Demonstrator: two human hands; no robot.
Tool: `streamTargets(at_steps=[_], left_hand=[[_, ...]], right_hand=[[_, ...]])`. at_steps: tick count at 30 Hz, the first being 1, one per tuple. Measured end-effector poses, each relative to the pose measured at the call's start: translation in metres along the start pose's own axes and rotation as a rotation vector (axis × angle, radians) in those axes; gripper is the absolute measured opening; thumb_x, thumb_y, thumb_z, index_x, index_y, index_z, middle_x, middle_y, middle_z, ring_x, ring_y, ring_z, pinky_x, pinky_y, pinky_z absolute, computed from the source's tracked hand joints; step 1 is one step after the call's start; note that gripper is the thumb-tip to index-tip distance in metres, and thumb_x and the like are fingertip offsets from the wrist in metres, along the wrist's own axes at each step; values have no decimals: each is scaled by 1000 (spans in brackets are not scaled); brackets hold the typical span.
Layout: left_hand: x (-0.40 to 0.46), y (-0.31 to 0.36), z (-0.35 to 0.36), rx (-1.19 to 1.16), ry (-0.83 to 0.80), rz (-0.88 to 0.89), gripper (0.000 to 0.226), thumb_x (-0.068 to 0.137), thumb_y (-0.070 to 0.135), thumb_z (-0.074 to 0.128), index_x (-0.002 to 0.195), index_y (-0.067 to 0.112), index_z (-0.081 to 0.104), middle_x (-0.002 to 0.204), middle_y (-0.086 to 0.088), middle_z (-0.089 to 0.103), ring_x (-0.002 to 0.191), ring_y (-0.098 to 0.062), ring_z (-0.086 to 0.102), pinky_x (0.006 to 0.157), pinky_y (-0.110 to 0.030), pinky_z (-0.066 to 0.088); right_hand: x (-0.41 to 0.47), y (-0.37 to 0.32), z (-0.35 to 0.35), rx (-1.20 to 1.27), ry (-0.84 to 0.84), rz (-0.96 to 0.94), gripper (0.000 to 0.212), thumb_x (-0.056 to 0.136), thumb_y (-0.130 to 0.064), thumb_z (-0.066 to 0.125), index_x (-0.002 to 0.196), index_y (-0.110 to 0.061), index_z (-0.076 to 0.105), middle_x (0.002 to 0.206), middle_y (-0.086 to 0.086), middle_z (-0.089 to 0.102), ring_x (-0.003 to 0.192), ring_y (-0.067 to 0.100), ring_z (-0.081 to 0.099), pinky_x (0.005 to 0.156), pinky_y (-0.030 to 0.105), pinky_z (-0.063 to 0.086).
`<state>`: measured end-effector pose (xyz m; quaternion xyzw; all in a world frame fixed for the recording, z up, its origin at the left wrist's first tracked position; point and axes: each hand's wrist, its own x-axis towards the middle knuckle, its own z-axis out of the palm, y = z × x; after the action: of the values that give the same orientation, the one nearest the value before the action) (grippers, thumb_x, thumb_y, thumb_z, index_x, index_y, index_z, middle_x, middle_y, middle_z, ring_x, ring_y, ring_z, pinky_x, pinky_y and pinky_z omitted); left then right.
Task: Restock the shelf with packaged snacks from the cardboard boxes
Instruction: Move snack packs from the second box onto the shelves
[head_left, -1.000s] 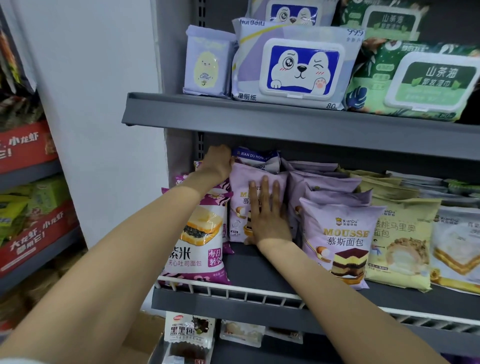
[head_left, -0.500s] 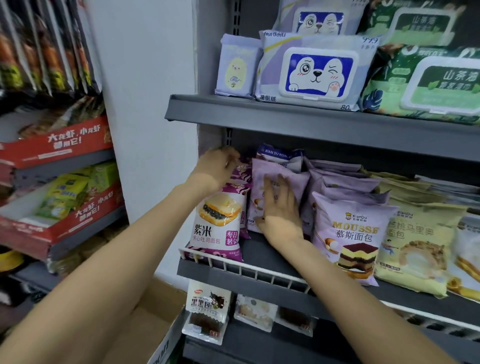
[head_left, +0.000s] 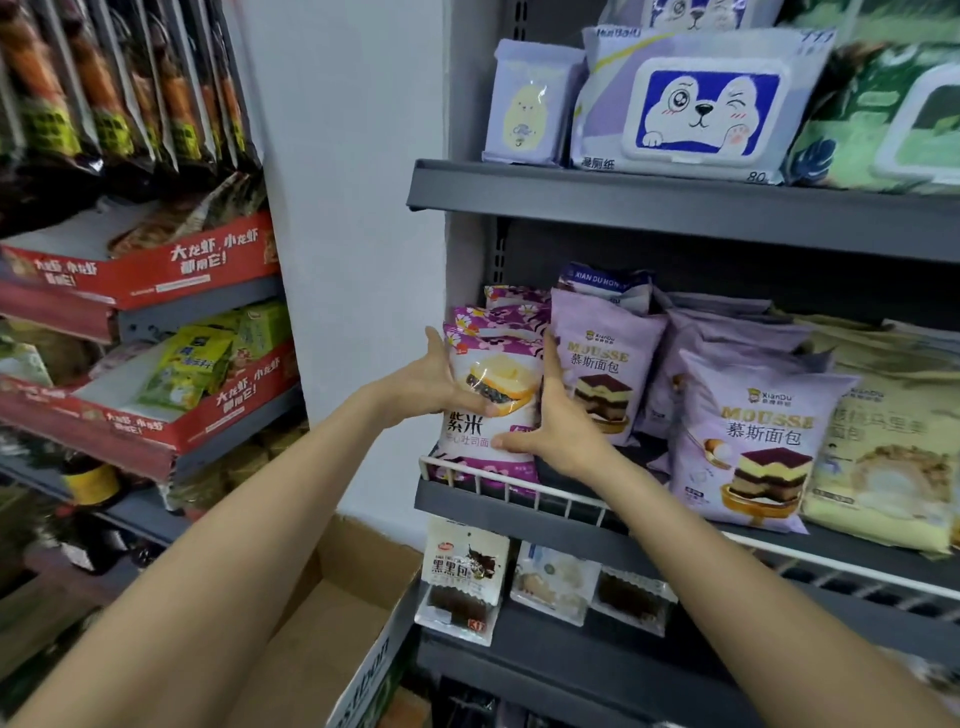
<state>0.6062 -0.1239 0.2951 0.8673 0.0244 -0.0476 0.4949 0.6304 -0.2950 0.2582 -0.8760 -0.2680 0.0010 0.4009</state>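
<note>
Both hands are clamped on the front purple-rice bread pack (head_left: 493, 395), left hand (head_left: 431, 384) and right hand (head_left: 558, 421) gripping its sides, standing upright just behind the wire rail (head_left: 571, 501), left of the mousse packs (head_left: 605, 364).

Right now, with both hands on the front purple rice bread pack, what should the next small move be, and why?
Probably settle the purple rice bread pack upright behind the white wire rail and let go. The left hand and right hand grip its two sides, its base already sits at the rail, and more of the same packs stand right behind it.
</note>
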Motion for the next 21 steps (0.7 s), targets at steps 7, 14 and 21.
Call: streamTargets(at_steps=[7, 14, 21], left_hand=[[15, -13, -4, -95, 61, 226, 76, 72, 1, 76, 133, 17, 33, 98, 13, 58, 87, 2, 58, 63, -5, 51], [33, -14, -12, -55, 26, 233, 88, 72, 0, 77, 140, 14, 22, 113, 2, 54, 98, -10, 57, 77, -17, 51], [29, -8, -10, 832, 470, 381, 148, 52, 59, 81, 146, 15, -23, 156, -13, -18, 146, -28, -10, 117, -49, 0]], right_hand=[[10, -5, 24, -168, 166, -83, 117, 78, -13, 75, 145, -42, -17, 159, 13, 8, 146, 26, 17, 116, 41, 25], [26, -14, 34, -421, 281, 41, 112, 82, -22, 71, 147, -34, -19, 156, 17, 0, 135, 32, 39, 102, 43, 45], [24, -3, 22, -174, 285, 66, 132, 68, -13, 82, 145, -31, -24, 153, 15, 20, 123, 29, 50, 87, 25, 50]])
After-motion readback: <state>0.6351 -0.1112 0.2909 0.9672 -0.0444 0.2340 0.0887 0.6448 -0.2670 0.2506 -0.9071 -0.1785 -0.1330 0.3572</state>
